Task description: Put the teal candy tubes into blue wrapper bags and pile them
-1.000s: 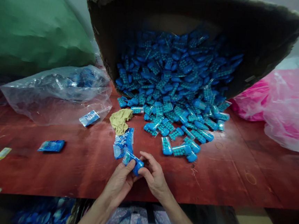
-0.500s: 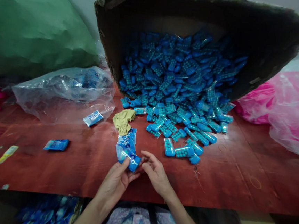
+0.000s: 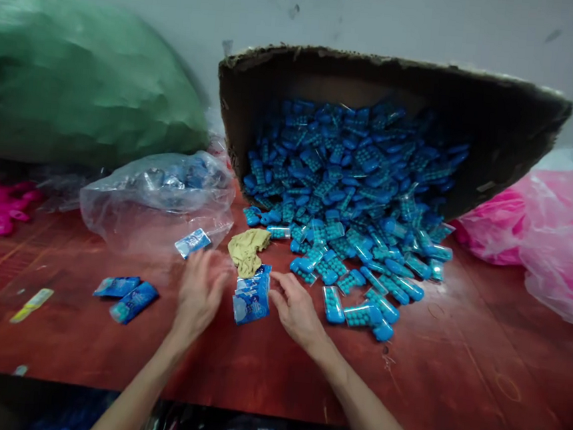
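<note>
Left hand [image 3: 200, 296] blurred, cannot tell grip; right hand [image 3: 299, 312] spread, just right of packets [image 3: 252, 299] — nudge could scatter them.

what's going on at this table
A person's right hand is at the edge of some overlapping blue packets, with nothing visibly held. The left hand, blurred, is to their left and looks empty. Two more packets lie farther left. Beyond, clear-and-blue containers spill from a cardboard box onto the table.

Flat blue-and-white packets [image 3: 251, 303] (glossy, printed) lie overlapping in a row on the red tabletop [image 3: 263, 367]
</note>
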The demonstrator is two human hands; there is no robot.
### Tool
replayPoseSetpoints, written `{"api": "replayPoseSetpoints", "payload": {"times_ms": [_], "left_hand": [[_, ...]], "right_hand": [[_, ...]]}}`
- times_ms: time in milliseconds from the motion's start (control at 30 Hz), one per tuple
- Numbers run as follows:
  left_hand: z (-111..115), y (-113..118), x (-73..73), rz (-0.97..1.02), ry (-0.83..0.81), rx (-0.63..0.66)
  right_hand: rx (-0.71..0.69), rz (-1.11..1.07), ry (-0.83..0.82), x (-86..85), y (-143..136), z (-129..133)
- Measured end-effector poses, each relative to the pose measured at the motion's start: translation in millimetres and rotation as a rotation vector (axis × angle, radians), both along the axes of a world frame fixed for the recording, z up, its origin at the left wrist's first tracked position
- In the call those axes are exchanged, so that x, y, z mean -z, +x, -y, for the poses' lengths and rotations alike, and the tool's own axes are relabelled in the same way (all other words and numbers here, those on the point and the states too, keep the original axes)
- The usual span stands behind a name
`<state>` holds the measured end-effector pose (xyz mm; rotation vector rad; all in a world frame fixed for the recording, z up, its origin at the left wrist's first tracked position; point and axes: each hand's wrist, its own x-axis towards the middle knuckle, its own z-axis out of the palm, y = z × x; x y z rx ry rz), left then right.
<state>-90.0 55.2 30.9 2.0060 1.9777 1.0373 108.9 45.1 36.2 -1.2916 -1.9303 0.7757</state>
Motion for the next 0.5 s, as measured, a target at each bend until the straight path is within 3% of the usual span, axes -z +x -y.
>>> {"api": "replayPoseSetpoints", "payload": {"times_ms": [100, 200, 333, 500], "left_hand": [[-51, 22, 22.6, -0.188, -0.143, 0.182], [-78, 30, 39.2, -0.185, -0.236, 0.222], [-79, 27, 47.8, 0.085, -0.207, 0.196], [-60, 15, 42.0, 0.269, -0.118, 0.062]], "right_hand": [[-0.081, 0.260, 0.072, 8.5, -11, 3], [-0.199, 0.455, 0.087, 23.5, -19, 14], [-0.222, 0.546, 0.060, 30.7, -16, 29], [-0.169, 0.505, 0.073, 11.2, -13, 18]]}}
